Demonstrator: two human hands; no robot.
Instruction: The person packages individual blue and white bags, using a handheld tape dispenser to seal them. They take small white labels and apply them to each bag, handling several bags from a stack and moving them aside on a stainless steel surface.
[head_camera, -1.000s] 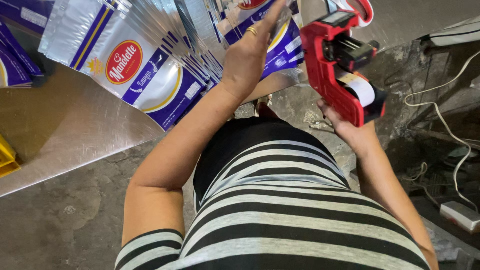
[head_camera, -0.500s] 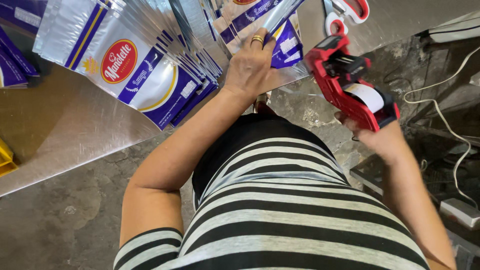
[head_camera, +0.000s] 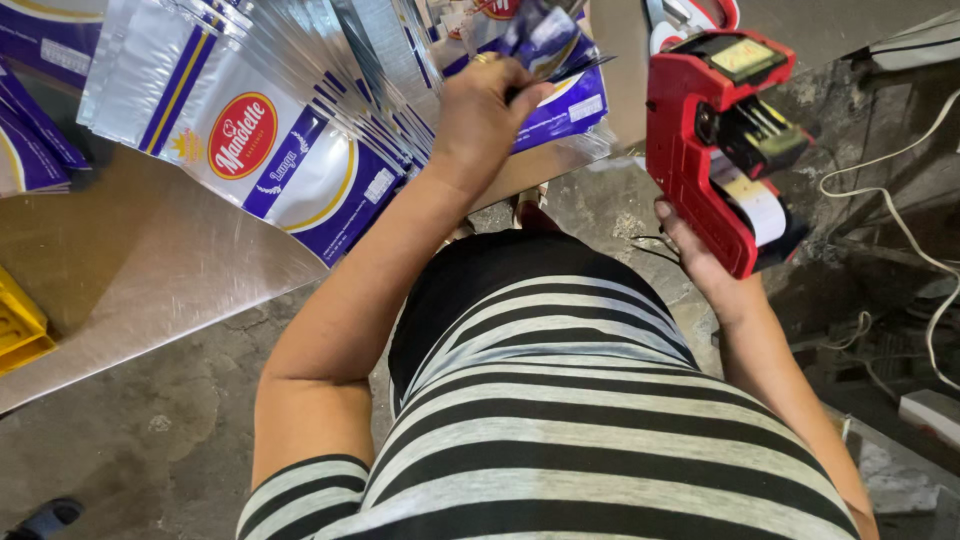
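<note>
A steel table (head_camera: 150, 270) carries fanned foil pouches (head_camera: 290, 150). The left hand (head_camera: 480, 110) pinches one pouch (head_camera: 545, 35); the right hand (head_camera: 700, 260) grips a red label gun (head_camera: 715, 140).

One head-worn camera looks steeply down, close over the metal table (head_camera: 150, 270).

A steel counter (head_camera: 150, 270) runs across the upper left, with a yellow crate (head_camera: 20, 330) at its left edge. Red-handled scissors (head_camera: 690, 15) lie at the top. Below — a stained concrete floor (head_camera: 130, 440), white cables (head_camera: 900, 230) trailing right, and a grey sandal (head_camera: 45, 518) bottom left.
</note>
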